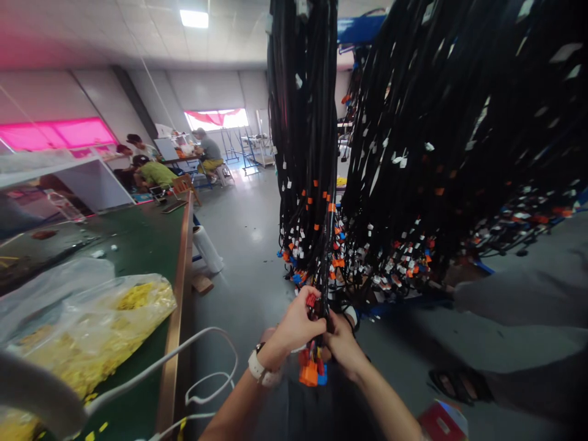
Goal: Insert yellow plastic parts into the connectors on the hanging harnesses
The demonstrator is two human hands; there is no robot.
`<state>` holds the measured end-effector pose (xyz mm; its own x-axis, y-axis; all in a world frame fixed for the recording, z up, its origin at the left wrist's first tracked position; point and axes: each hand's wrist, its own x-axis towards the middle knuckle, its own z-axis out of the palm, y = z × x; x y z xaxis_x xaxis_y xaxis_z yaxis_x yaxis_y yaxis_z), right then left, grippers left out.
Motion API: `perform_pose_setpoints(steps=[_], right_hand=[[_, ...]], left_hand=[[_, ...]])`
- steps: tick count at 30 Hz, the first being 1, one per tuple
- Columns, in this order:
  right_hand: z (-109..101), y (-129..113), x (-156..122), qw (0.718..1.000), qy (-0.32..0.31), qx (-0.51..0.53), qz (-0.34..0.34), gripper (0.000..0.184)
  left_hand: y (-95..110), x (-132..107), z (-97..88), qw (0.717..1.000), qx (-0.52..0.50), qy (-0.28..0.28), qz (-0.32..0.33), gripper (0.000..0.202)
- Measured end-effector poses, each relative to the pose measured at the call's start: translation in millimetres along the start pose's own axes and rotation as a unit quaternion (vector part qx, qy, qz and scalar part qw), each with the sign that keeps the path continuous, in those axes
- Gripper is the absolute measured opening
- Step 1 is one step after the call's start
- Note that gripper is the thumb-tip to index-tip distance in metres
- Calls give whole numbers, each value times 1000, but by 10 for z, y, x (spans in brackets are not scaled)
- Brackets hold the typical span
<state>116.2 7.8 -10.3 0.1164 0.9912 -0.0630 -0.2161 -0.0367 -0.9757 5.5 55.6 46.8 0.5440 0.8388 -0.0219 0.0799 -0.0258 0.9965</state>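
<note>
A clear bag (96,283) of yellow pieces lay on the green table (138,236); a white roll (207,250) leaned beside the table and co-workers (158,173) sat beyond it. Right of the table, a thick curtain of black cables (408,153) blocked the view. There too, the left hand's (296,320) thumb and fingers closed around a cable strand (325,269); the right hand's (345,344) fingertips were hidden, their grip unclear. Orange and blue plugs (309,375) hung just below the fingers.

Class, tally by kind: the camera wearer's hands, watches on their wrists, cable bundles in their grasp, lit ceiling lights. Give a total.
Left hand and right hand: 2
Watch: 1
Cable bundle: 1
Ceiling light: 1
Total: 5
</note>
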Motion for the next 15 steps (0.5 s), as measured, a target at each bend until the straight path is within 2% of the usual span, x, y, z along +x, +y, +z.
perform_pose_setpoints(steps=[2, 7, 12, 15], right_hand=[[-119, -72, -13, 999, -32, 8, 32, 51], [-462, -223, -18, 983, -118, 36, 135, 41], [-628, -345, -33, 974, -171, 46, 138, 53], [-666, -382, -40, 973, -176, 35, 146, 56]], left_hand=[[27, 8, -39, 1000, 4, -11, 16, 42], [82, 5, -85, 998, -20, -48, 21, 38], [72, 20, -111, 999, -19, -41, 30, 39], [52, 30, -128, 998, -26, -47, 30, 39]])
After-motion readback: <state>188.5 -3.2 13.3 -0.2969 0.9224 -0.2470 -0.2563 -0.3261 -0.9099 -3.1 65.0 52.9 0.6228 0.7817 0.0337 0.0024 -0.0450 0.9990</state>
